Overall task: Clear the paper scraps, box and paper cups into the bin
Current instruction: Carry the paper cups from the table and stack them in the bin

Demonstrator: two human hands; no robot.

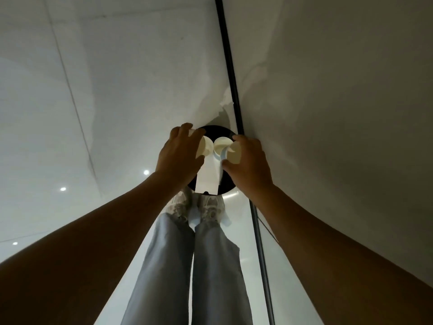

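cups (214, 146) in both hands, over bin (212, 132)

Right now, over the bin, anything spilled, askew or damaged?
Nothing spilled that I can see. Both hands are over the black bin: left hand grips a paper cup, right hand grips two more cups tipped mouth-up toward the camera. A white box lies flat between the hands, covering part of the bin opening.

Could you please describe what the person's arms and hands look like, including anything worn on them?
Both forearms are bare as far as the frame shows: no sleeves, no gloves. I can see no watch, bracelet or ring on the left hand or the right hand, though the lighting is dim. Lower down, the person wears light blue-grey trousers and pale patterned shoes.
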